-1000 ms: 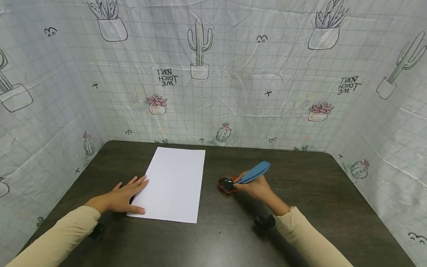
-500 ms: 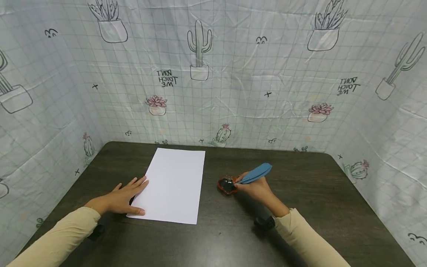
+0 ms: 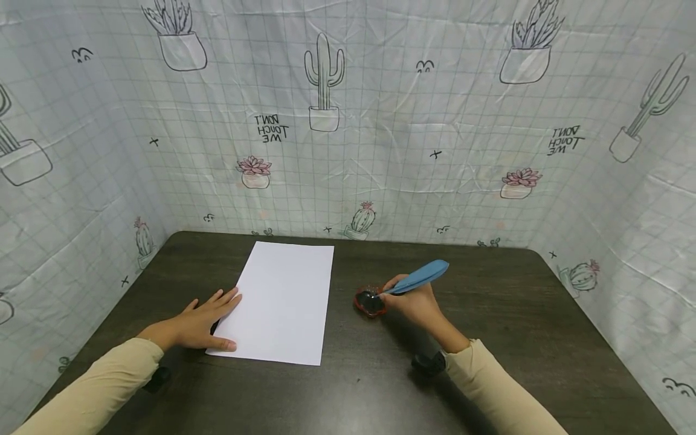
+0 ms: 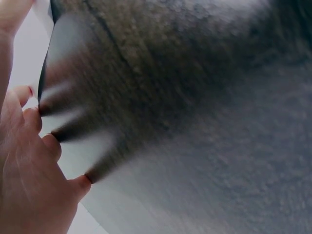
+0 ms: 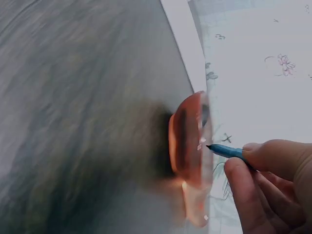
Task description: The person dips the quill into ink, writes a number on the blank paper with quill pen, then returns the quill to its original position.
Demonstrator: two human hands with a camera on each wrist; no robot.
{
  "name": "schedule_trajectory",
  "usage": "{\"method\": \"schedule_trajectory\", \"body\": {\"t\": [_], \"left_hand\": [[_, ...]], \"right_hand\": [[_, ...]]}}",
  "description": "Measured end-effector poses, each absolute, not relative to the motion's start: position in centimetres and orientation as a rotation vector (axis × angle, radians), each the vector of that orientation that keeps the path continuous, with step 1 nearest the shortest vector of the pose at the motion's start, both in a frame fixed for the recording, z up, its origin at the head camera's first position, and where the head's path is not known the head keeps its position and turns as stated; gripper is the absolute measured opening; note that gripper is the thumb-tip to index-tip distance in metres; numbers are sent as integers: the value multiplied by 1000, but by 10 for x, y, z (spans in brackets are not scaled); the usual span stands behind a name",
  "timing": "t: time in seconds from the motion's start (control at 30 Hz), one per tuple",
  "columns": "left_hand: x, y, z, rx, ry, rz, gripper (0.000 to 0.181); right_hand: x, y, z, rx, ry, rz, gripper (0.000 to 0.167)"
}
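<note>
My left hand (image 3: 203, 323) lies with fingers spread across the left edge of a blank white sheet of paper (image 3: 283, 302). In the left wrist view its fingertips (image 4: 52, 146) touch the dark tabletop. A blue feather quill pen (image 3: 421, 278) is pinched between the thumb and fingers of my right hand (image 3: 418, 311), its plume leaning up to the right. The nib (image 5: 214, 147) points at the rim of a small, see-through orange-red bowl (image 5: 187, 141) with a handle-like projection. Dark liquid (image 3: 368, 301) fills the bowl; whether the nib touches it I cannot tell.
Everything rests on a dark wood-grain table (image 3: 489, 314). The bowl stands to the right of the paper. White cloth (image 3: 380, 121) printed with cacti and a grid hangs around the table's back and sides.
The quill's plume has shifted slightly right and up, while my right hand stays beside the bowl. My left hand, the paper and the bowl keep their places.
</note>
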State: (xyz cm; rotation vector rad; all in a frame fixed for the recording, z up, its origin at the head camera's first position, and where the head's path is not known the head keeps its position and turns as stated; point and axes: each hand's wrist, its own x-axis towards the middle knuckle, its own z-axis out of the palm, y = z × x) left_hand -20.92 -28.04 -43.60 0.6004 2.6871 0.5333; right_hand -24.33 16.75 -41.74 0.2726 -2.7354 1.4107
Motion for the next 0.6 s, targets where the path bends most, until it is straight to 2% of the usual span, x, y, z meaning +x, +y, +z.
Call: {"method": "schedule_trajectory", "body": {"t": [0.2, 0.6], "left_hand": [[-208, -280, -435, 611, 2685, 546, 107], [-209, -281, -436, 615, 2692, 528, 107]], "right_hand": [[-249, 156, -409, 169, -2688, 1480, 14], [-265, 120, -402, 220, -2417, 1831, 25]]}}
